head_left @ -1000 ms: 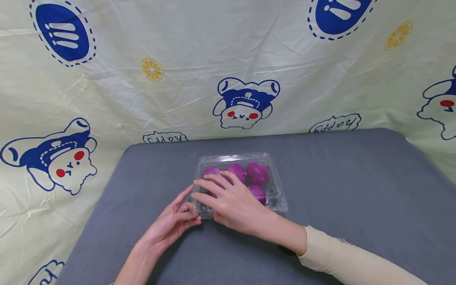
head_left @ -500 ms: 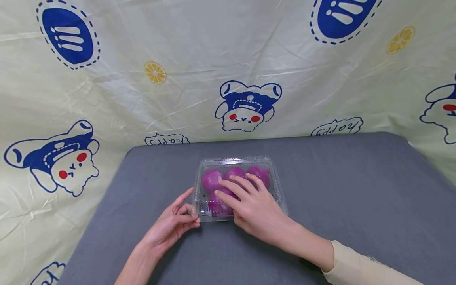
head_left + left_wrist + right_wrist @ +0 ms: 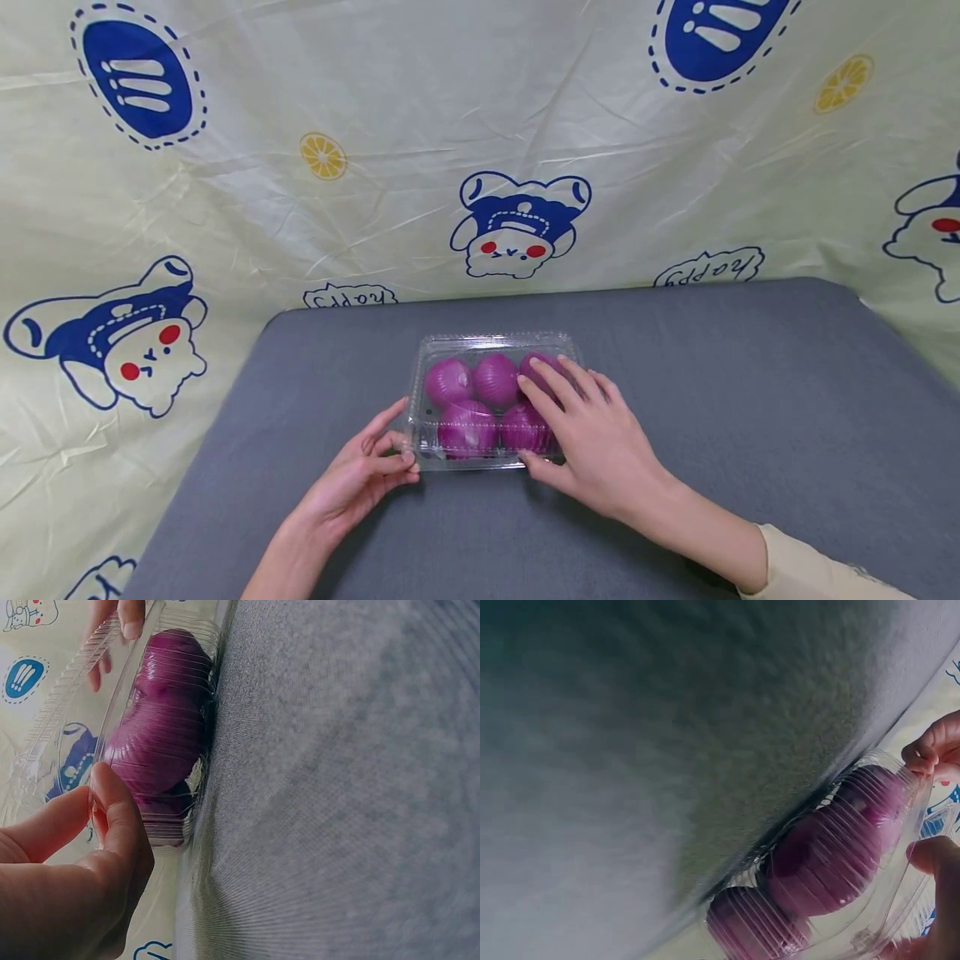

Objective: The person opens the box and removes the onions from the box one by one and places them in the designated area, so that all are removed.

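Note:
A clear plastic box (image 3: 450,465) with its lid down holds several purple onions (image 3: 467,427) in two rows. At the box's front left corner, my left hand (image 3: 348,483) pinches the rim between thumb and fingers, also visible in the left wrist view (image 3: 82,877). Spread over the right part of the lid is my right hand (image 3: 600,442), its thumb at the front edge and its fingers above the back right onion. In the right wrist view the right thumb (image 3: 930,855) touches the clear rim beside the onions (image 3: 829,859).
The box stands on a grey cloth-covered table (image 3: 720,375). Behind it hangs a pale curtain (image 3: 405,83) with blue cartoon prints and orange slices. A small dark thing lies partly under the right forearm.
My right hand has slid from the left part of the lid to the right part, uncovering the left onions. My left hand has stayed at the front left corner.

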### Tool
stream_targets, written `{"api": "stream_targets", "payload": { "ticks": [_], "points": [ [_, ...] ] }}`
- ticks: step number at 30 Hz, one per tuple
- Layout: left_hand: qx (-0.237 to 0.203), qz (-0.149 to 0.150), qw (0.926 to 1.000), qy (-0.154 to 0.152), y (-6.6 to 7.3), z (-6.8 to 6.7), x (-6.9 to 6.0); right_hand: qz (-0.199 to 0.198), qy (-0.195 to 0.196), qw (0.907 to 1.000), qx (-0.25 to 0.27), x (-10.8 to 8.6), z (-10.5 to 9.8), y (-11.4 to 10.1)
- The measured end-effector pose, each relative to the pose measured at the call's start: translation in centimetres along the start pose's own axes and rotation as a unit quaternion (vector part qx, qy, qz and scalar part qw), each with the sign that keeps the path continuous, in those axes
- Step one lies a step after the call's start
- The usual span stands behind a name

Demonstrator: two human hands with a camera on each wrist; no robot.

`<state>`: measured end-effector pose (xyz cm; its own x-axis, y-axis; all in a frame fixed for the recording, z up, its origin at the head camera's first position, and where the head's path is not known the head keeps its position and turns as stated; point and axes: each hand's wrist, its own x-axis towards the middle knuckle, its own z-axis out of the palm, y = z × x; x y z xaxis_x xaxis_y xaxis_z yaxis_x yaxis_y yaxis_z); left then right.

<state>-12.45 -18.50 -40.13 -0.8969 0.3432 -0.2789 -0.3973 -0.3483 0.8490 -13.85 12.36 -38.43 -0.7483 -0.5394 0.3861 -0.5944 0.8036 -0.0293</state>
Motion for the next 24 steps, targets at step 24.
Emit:
{"api": "stream_targets", "payload": {
  "ticks": [24],
  "points": [
    [0.008, -0.002, 0.9999, -0.010, 0.0, 0.0, -0.1, -0.013, -0.050, 0.9971, 0.056, -1.7, -0.2, 2.1]
  ]
}}
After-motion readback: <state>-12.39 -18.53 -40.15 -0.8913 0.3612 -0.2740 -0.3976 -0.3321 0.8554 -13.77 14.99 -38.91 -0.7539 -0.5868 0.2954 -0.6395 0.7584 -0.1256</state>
